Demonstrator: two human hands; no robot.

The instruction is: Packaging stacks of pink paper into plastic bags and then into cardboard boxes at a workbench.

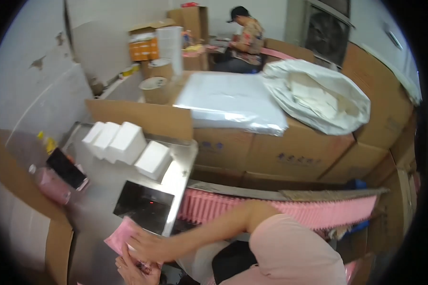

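Both hands are on a small pink packet (120,236) at the near edge of the metal table (92,228). My right hand (150,245) lies over the packet from above, its fingers closed on it and partly blurred. Below it, my left hand (133,271) wears a ring and grips the packet's lower end, where something patterned shows that I cannot make out. Just beyond the hands lies a flat black panel (145,205) with a small red light.
White blocks or stacks (121,142) stand at the table's back. A phone (67,168) leans on a pink object at left. Right of the table runs a long row of pink packets (328,212). Cartons (290,152) bear plastic-wrapped bundles and a white sack (318,95). A person (247,42) sits beyond.
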